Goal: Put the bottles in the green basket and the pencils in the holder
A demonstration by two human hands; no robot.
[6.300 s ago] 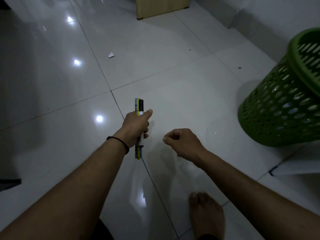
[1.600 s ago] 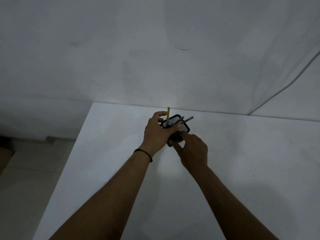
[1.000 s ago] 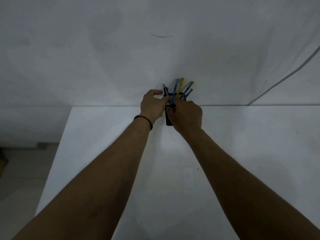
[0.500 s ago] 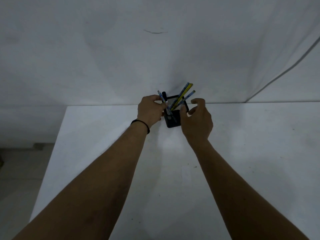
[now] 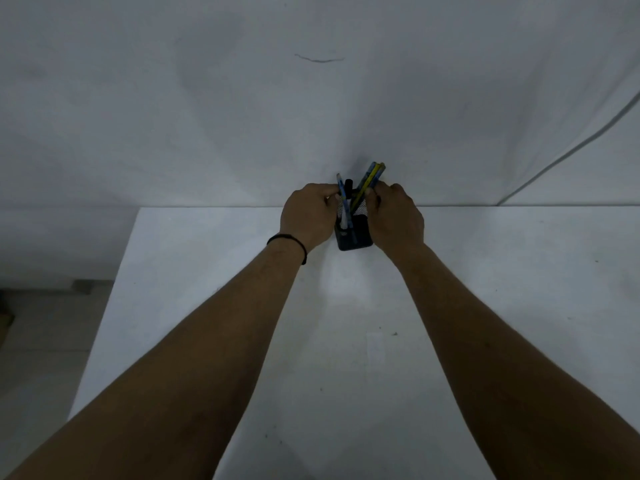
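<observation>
A black mesh holder (image 5: 355,237) stands on the white table (image 5: 346,341) near its far edge, against the wall. Several pencils (image 5: 370,178) and a black marker (image 5: 348,188) stick up out of it, leaning left and right. My left hand (image 5: 306,216) is against the holder's left side, fingers pinching a blue pencil (image 5: 343,194) at the rim. My right hand (image 5: 394,218) wraps the holder's right side, fingertips touching the yellow and blue pencils. No bottles or green basket are in view.
A white wall (image 5: 311,98) rises right behind the table. The table's left edge (image 5: 114,289) drops to a tiled floor (image 5: 41,341). A thin cable (image 5: 571,150) runs diagonally down the wall at right.
My right hand has come back in and closed on the holder's right side. The pencils stand more upright than half a second ago. My left hand stays at the rim.
</observation>
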